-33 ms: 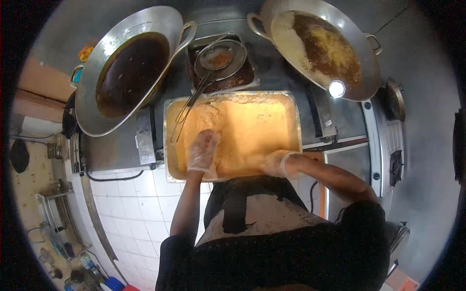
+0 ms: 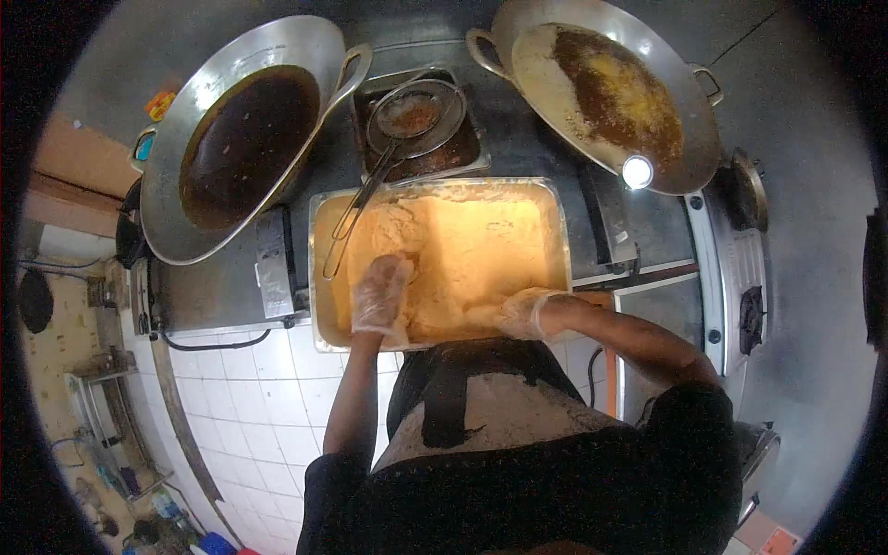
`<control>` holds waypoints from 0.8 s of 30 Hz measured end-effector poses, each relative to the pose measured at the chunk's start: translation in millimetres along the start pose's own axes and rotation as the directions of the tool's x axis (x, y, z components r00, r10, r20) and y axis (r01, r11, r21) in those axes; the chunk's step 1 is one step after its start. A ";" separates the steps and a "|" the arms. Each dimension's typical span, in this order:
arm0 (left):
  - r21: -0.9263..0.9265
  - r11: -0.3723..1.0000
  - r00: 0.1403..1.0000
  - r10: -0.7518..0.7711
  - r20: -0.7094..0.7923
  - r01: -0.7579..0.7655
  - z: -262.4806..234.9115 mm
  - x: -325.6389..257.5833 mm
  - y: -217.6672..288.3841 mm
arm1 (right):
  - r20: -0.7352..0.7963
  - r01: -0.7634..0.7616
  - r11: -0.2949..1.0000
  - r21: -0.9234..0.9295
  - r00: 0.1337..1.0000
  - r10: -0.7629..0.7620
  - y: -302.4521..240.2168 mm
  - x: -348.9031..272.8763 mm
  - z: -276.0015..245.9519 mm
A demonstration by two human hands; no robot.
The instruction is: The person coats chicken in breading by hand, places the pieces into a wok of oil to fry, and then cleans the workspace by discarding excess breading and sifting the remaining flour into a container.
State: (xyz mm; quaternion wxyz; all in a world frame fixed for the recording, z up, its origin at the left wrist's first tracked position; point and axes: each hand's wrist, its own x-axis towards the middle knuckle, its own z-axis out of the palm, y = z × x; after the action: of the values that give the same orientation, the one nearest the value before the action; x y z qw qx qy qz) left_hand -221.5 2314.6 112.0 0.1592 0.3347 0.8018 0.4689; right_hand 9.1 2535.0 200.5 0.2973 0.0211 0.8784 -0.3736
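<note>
Steel cooking surface [image 2: 555, 139], white tiled front below. One rectangular metal tray [image 2: 319, 277] at centre, full of pale orange floury coating. Left hand [image 2: 379, 298], gloved, at 7 o'clock in tray, fingers loosely curled, resting on coating. Right hand [image 2: 525, 313], gloved, at 5 o'clock, pressed into coating; grip unclear. Two woks: dark oil wok [image 2: 236, 139] at 10 o'clock, frying wok [image 2: 606, 92] at 1. One wire skimmer [image 2: 412, 116] at 12.

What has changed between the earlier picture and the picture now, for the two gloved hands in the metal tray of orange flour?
Nothing visibly changed. The left hand and right hand, in thin clear gloves, lie in the rectangular metal tray of orange flour as before; the wire skimmer and two round woks kept their places.
</note>
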 end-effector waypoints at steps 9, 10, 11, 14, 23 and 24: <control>-0.342 0.880 0.909 -0.394 -0.137 0.330 -18.6 -26.9 18.1 | 0.211 0.019 0.928 -0.373 0.975 0.065 -15.4 -22.9 -4.6; -0.301 0.898 0.911 -0.379 -0.160 0.321 -17.8 -25.4 20.7 | 0.067 0.083 0.951 -0.297 0.996 -0.066 -9.1 -30.6 -4.8; -0.308 0.896 0.907 -0.383 -0.173 0.319 -19.1 -28.0 15.1 | 0.188 -0.064 0.979 -0.192 0.977 0.101 -41.6 -36.8 -35.3; -0.265 0.907 0.913 -0.375 -0.160 0.327 -14.5 -30.8 -11.7 | 0.127 0.145 0.971 -0.193 0.984 -0.122 6.2 -60.8 -56.1; -0.388 0.843 0.878 -0.455 -0.147 0.372 -21.8 -34.1 14.1 | -0.192 0.093 0.960 -0.264 0.970 -0.147 -82.2 -154.0 -293.8; -0.327 0.881 0.895 -0.412 -0.173 0.342 -18.4 -36.3 -1.1 | -0.289 0.021 0.990 -0.142 0.955 -0.062 -81.6 -151.8 -310.4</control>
State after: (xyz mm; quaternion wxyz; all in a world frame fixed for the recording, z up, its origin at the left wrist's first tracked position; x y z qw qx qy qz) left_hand -206.1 2277.5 118.3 0.1981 0.0859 0.7880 0.5766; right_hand -44.4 2712.0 503.6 0.1568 0.0372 0.9366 -0.3113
